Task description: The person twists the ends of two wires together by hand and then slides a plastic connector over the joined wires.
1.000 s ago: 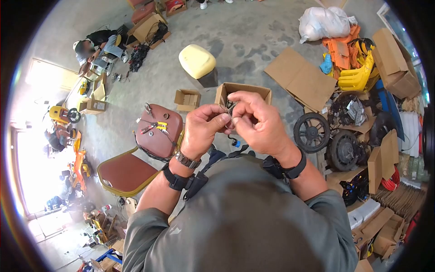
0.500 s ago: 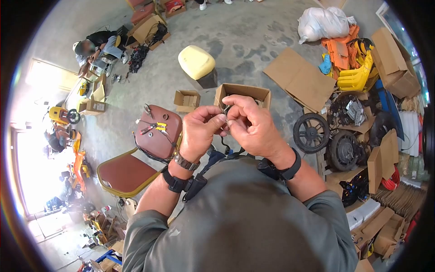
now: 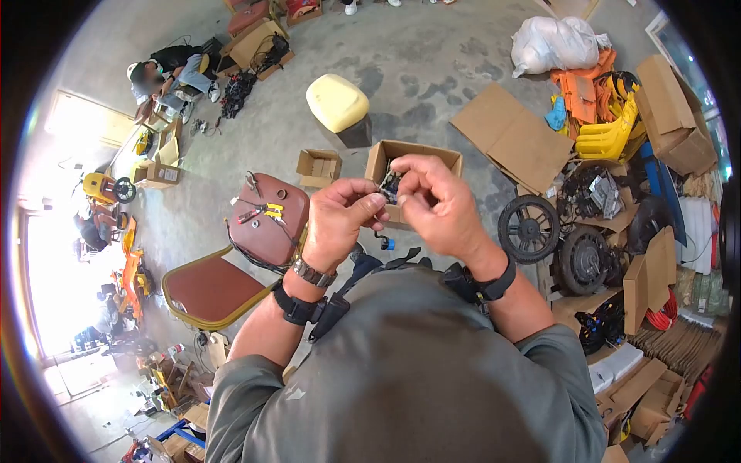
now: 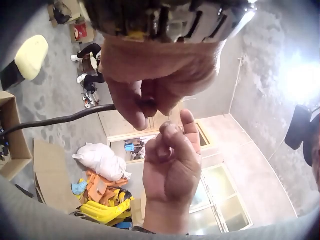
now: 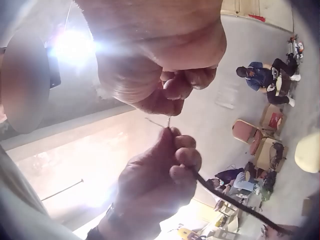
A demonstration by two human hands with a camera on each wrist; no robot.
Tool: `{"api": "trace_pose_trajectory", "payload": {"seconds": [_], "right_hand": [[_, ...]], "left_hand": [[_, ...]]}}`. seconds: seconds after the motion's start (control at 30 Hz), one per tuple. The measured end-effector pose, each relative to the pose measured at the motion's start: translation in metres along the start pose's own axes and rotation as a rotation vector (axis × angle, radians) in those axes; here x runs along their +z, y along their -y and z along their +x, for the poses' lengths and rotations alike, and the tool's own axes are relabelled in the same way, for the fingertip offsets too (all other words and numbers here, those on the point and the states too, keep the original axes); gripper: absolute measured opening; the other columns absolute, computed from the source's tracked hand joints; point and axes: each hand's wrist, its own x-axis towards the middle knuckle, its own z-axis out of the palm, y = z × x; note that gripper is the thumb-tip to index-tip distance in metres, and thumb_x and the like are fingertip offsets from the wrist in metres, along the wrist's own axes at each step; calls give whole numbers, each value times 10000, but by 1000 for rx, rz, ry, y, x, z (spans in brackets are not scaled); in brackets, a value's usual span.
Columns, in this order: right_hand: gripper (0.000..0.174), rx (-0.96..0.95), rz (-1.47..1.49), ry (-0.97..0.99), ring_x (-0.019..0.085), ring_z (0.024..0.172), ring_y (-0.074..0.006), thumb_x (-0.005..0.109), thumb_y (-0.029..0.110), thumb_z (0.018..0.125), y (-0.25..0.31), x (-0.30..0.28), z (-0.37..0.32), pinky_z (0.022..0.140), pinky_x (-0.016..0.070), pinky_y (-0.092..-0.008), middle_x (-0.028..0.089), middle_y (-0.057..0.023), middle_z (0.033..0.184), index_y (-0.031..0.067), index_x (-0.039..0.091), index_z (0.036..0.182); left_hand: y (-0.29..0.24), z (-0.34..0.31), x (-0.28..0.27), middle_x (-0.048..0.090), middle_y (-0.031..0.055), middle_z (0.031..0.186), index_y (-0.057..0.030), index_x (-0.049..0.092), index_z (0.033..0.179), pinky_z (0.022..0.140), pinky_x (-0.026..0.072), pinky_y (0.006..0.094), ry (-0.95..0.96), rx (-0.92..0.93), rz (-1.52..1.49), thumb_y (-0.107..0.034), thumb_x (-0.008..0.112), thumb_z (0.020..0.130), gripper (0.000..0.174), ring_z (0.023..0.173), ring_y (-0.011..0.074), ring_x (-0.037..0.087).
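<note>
My left hand [image 3: 340, 224] pinches a dark cable [image 5: 227, 198] near its end, with thumb and fingers curled round it. Thin wire ends [image 5: 159, 123] stick out past the left thumb tip, splayed apart. Just across from it, my right hand [image 3: 444, 207] has its fingers curled, fingertips pinching one of these thin wires in the right wrist view. A blue connector [image 3: 387, 244] hangs below the left fingers on a dark lead. In the left wrist view the cable [image 4: 65, 119] runs off sideways from the left fingers, and the right hand [image 4: 172, 170] faces them.
An open cardboard box [image 3: 421, 147] stands beyond the hands, a smaller box [image 3: 319, 168] beside it. Yellow-handled pliers [image 3: 272, 210] lie on a red-brown chair seat [image 3: 274, 231] at left. Wheels [image 3: 529, 226] and flattened cardboard [image 3: 513, 137] are at right. A person [image 3: 166, 73] sits far left.
The right hand has drawn slightly away from the left, widening the space between their fingertips. The blue connector, hidden half a second ago, shows again below the left hand.
</note>
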Motion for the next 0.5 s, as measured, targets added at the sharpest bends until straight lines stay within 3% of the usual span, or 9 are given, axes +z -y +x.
{"api": "trace_pose_trajectory", "payload": {"seconds": [0.5], "right_hand": [[423,77,107,32,414,612,-25,572,-64,825,-14,-9,2,568,369,-199,541,31,761,52,566,1231]], "left_hand": [[3,-8,2,683,114,867,40,642,1000,618,578,291,106,-3,-44,-3,671,896,116,738,190,686]]}}
